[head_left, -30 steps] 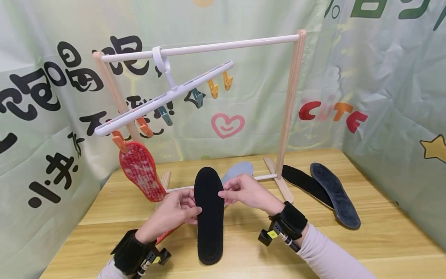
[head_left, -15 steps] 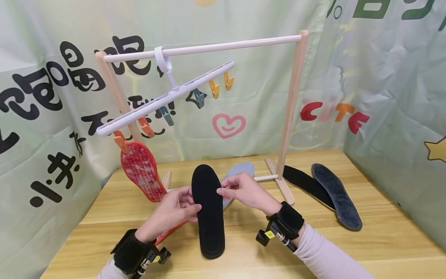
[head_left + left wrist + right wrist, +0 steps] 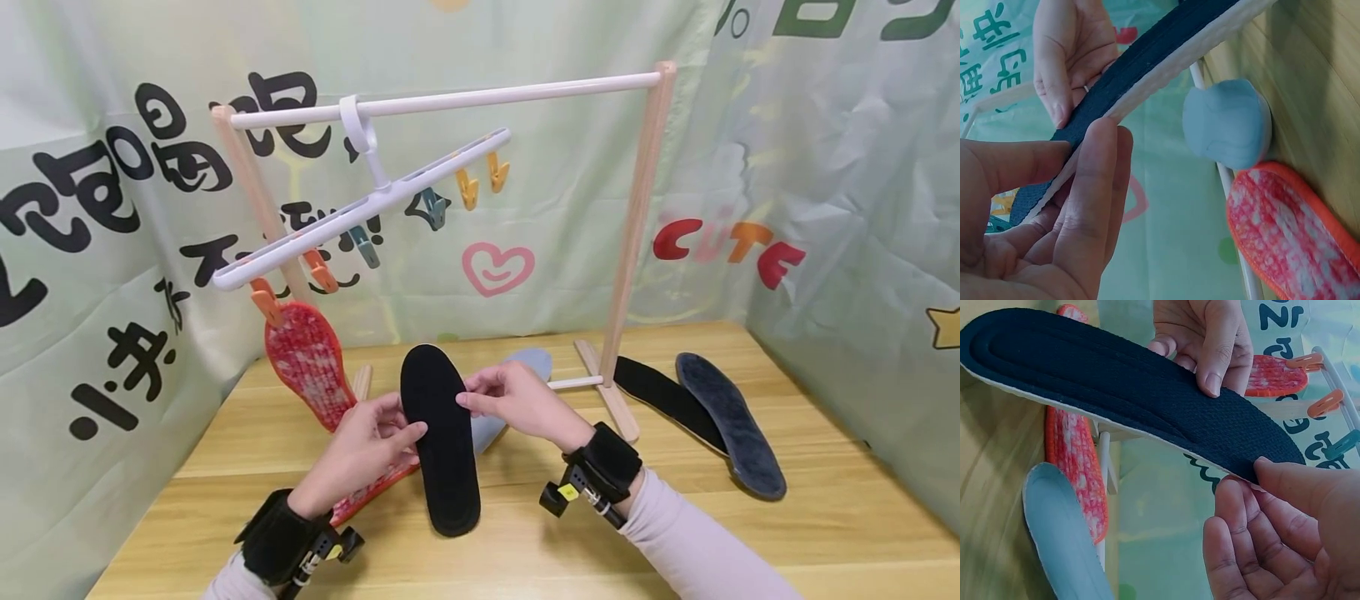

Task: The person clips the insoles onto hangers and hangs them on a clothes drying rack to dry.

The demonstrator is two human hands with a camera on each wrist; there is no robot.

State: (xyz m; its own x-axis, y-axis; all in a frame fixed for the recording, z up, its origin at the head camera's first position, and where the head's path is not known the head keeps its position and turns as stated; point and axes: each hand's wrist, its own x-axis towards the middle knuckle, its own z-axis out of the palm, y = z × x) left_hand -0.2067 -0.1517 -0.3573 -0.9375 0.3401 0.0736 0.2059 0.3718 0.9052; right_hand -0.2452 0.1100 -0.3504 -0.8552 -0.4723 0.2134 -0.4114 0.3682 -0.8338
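A black insole (image 3: 442, 450) with a pale underside is held above the table between both hands. My left hand (image 3: 369, 446) pinches its left edge, thumb on the black face and fingers behind. On the opposite edge, nearer the rounded top, my right hand (image 3: 517, 404) pinches it between thumb and fingers. A red-and-white insole (image 3: 306, 358) hangs from an orange clip (image 3: 266, 302) at the low left end of a white clip hanger (image 3: 375, 200). Behind my hands, a second red insole (image 3: 367, 493) and a light blue insole (image 3: 487, 429) lie partly hidden on the table.
The hanger hooks over the white rod (image 3: 480, 98) of a wooden rack and tilts down to the left. Teal clips (image 3: 433, 208) and yellow clips (image 3: 468, 190) hang along it. A dark grey insole (image 3: 731, 425) overlaps a black one (image 3: 663, 396) at the right, beyond the rack's foot (image 3: 611, 400).
The black insole has risen slightly and shifted left, its top leaning further left. Both hands moved with it, keeping their pinch. The view has drifted a little.
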